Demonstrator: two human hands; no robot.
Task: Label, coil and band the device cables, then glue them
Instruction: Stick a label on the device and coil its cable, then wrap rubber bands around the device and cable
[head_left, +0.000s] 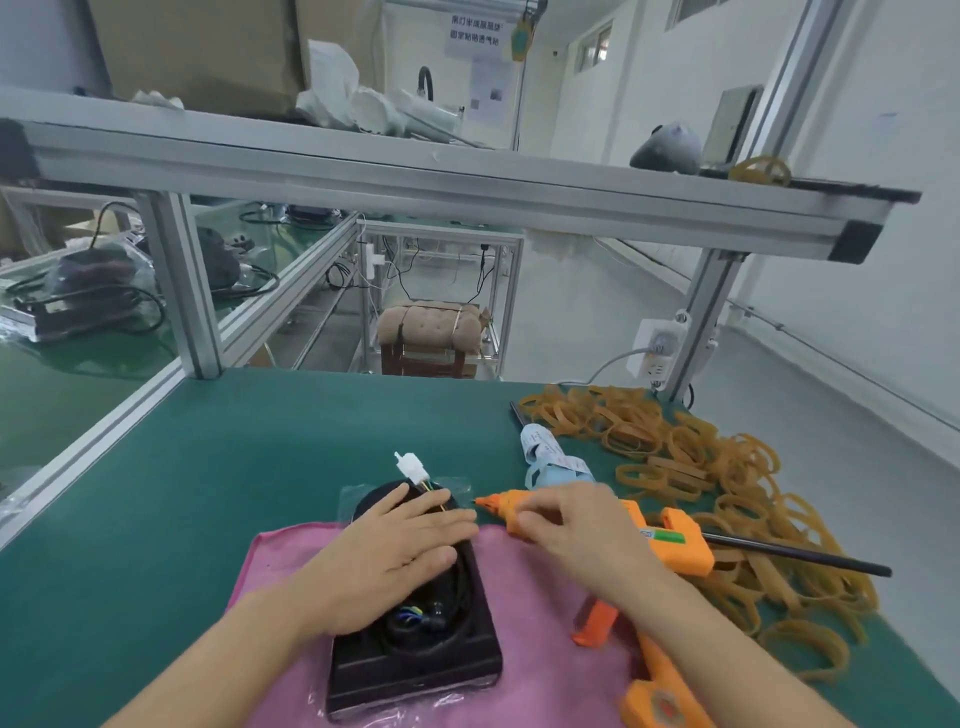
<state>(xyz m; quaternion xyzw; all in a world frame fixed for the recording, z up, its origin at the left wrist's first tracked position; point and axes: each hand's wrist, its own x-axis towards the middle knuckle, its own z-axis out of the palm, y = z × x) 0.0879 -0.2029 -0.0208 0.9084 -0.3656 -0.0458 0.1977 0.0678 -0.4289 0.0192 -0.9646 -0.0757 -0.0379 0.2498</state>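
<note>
The only writing is Chinese print on a white sign (477, 35) hanging high behind the upper shelf (467, 182), too blurred to read; the green sticker on the orange glue gun (613, 525) and the print on the roll of white labels (545, 452) are also too small to make out.

One black device (415, 639) lies in a clear plastic wrap on a pink cloth (545, 649), which is spread on the green surface (208, 457). Its open hollow holds the coiled black cables (441, 592), with thin yellow and green wires running past the device's far end to a single white connector (408, 466).

The left hand (395, 551) lies flat on the device, fingers straight and close together, pressing the cables down. The right hand (576, 525), just right of the device, curls its fingers round the barrel of the glue gun; the nozzle points at the device's far right edge, close to the left fingertips. A second orange glue gun (660, 691) lies right of the device at the near edge of the cloth.

Farther right of the device sprawls a heap of tan rubber bands (727, 478), too many to count, with a thin black rod (795, 556) lying across them.
</note>
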